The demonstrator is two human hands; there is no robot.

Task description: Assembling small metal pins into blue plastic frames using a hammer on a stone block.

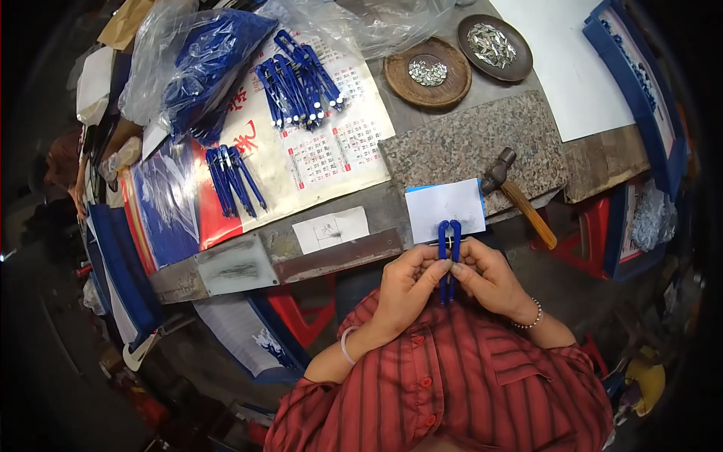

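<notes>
On the bench (380, 202), a clear bag of blue parts (215, 64) comes first, then a small row of blue tools (233, 181) and a larger blue pile (297, 87). At the near edge, left hand (410, 286) and right hand (489, 282) meet, each grip pinching the same two-armed blue tool (443, 241) between thumb and fingers. A hammer (518, 196) lies to the right.

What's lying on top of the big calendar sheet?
A pile of long blue things, a smaller blue bunch, and part of a plastic bag of blue pieces. What's underneath them is covered up.
</notes>
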